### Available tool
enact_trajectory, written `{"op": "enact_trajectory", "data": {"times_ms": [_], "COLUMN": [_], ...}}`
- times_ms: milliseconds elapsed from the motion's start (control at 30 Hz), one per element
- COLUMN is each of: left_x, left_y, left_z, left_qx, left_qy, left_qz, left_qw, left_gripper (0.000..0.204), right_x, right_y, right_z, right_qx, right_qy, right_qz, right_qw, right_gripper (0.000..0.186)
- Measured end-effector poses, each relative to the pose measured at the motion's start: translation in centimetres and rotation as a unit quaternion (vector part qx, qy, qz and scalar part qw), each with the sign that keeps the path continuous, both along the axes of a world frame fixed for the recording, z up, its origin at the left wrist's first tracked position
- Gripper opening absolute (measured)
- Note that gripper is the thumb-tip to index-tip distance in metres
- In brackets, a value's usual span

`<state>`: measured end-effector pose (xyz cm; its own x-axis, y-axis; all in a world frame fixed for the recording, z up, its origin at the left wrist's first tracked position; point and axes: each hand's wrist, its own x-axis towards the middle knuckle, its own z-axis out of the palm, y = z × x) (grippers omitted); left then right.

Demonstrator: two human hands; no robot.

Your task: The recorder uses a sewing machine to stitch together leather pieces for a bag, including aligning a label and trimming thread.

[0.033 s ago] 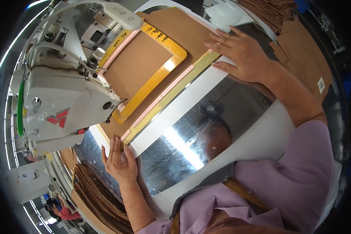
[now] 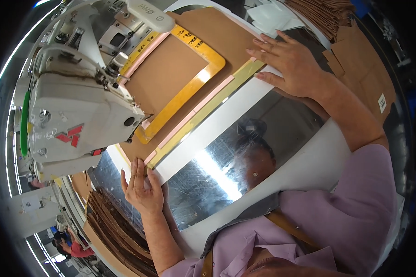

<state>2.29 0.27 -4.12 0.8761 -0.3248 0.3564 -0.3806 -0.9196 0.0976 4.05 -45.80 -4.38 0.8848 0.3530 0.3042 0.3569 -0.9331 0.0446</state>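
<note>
A brown panel (image 2: 208,32), leather-like, lies in a flat holder beneath the head of a white sewing machine (image 2: 85,115). On the panel rests a yellow clamp frame (image 2: 189,94) with handwriting on it. Along the near edge run a yellow-green strip (image 2: 208,111) with pink pieces and a white band (image 2: 203,141). My left hand (image 2: 144,191) touches the strip's left end, its fingers stretched out and the thumb apart. At the other end my right hand (image 2: 293,64) lies with fingers spread over the strip and the panel's corner. Neither hand grips anything.
A shiny metal plate (image 2: 208,184) spans the space before me. Stacked brown pieces (image 2: 118,231) lie at lower left, with more folded brown pieces (image 2: 323,18) at far right. A brown sheet (image 2: 363,69) lies beyond my right arm. Another person (image 2: 76,249) sits in the distance at lower left.
The machine, the yellow frame and the panel appear slightly further right in the picture. Both hands keep their places at the ends of the strip.
</note>
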Motion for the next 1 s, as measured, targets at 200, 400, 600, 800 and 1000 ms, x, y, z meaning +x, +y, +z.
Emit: {"op": "enact_trajectory", "data": {"times_ms": [200,400,600,800,1000], "left_x": [-0.3,0.0,0.3,1.1,1.1], "left_y": [0.2,0.3,1.2,0.9,1.1], "left_z": [0.6,0.2,0.0,-0.4,-0.6], "left_qx": [0.027,0.007,0.027,0.014,0.016], "left_qy": [-0.029,-0.066,-0.070,-0.089,-0.098], "left_qz": [0.006,0.013,0.015,0.014,0.015], "left_qw": [0.999,0.998,0.997,0.996,0.995], "left_gripper": [0.028,0.026,0.018,0.013,0.010], "right_x": [0.3,0.6,1.5,1.4,1.2], "right_y": [-0.2,0.3,0.4,0.7,0.1], "right_z": [0.4,0.9,0.5,1.2,0.9], "right_qx": [0.028,0.106,0.084,0.119,0.064], "right_qy": [-0.039,-0.041,-0.065,-0.080,-0.016], "right_qz": [0.017,0.043,0.057,0.038,0.039], "right_qw": [0.999,0.993,0.993,0.989,0.997], "right_gripper": [0.046,0.040,0.034,0.041,0.053]}}
